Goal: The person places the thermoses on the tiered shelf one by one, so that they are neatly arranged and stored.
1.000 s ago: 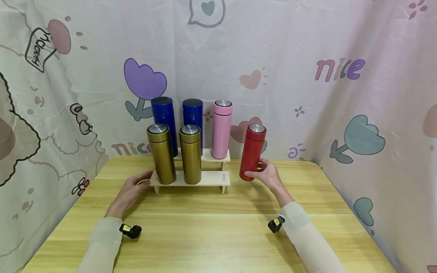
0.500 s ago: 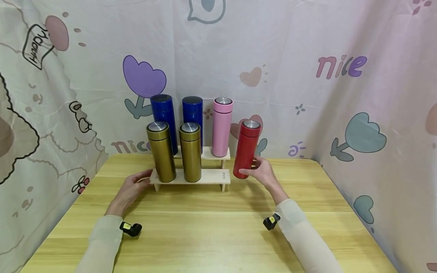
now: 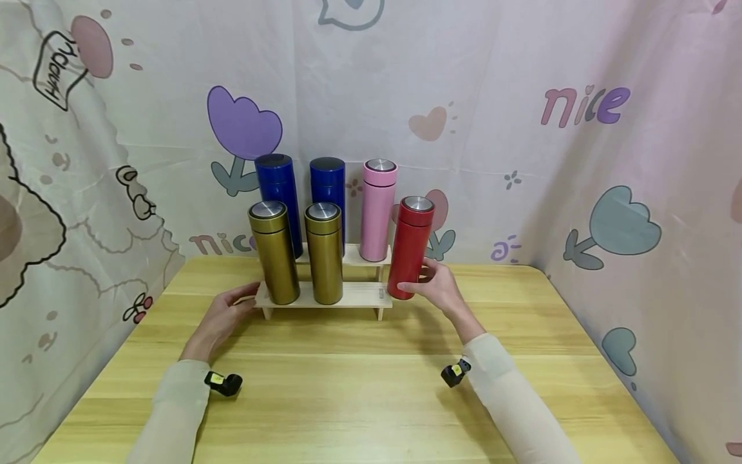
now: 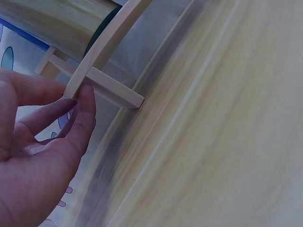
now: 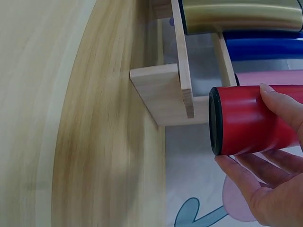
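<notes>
My right hand (image 3: pixel 438 287) grips a red thermos bottle (image 3: pixel 410 248) near its base, thumb on one side and fingers on the other. The bottle leans slightly and overlaps the right end of the front step in the head view; the right wrist view shows its black base beyond the shelf's end. With my left hand (image 3: pixel 223 317) I pinch the left end of the two-step wooden shelf (image 3: pixel 362 295) between thumb and fingers. On the front step stand two gold thermos bottles (image 3: pixel 275 258) (image 3: pixel 324 258). Behind them are two blue bottles (image 3: pixel 328 177) and a pink bottle (image 3: pixel 379 212).
The shelf stands toward the back of a light wooden table (image 3: pixel 342 386). A patterned cloth (image 3: pixel 475 161) hangs behind the table and along both sides. Each sleeve carries a small black wrist camera (image 3: pixel 225 384).
My right hand has carried the red thermos bottle leftward, from beside the shelf to the front step's right end. My left hand stays at the shelf. The head view has tilted slightly down.
</notes>
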Available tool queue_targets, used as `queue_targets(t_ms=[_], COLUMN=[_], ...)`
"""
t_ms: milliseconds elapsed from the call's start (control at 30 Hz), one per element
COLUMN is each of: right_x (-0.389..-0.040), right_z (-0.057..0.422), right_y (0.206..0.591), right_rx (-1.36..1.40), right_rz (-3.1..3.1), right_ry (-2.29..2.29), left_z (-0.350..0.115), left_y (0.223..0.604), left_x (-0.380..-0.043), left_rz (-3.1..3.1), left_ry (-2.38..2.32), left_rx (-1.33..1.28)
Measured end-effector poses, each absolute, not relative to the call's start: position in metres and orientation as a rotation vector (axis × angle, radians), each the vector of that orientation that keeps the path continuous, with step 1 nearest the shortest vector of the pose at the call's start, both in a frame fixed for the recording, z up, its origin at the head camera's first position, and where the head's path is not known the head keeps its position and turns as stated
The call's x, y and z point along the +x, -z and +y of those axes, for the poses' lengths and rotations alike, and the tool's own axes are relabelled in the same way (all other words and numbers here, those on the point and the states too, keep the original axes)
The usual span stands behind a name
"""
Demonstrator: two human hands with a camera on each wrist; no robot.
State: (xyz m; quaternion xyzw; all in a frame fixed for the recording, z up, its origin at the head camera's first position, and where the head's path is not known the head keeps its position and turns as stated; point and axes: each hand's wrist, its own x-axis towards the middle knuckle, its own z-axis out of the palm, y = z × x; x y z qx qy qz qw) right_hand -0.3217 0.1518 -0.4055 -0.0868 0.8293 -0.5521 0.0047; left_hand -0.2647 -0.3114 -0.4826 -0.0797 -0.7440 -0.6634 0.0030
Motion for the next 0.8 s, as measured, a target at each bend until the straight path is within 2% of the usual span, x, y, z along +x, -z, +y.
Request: queue_targets(t_ms=[800], right_x=[-0.319], right_z=[0.121], right_y=[0.406], right_rx=[-0.347], right_rz=[2.589], right_ry=[1.696], left_z=[-0.313], left_y=[0.485], left_x=[-0.265], left_rz=[-2.261], left_ry=[2.155], left_rx=[-0.303])
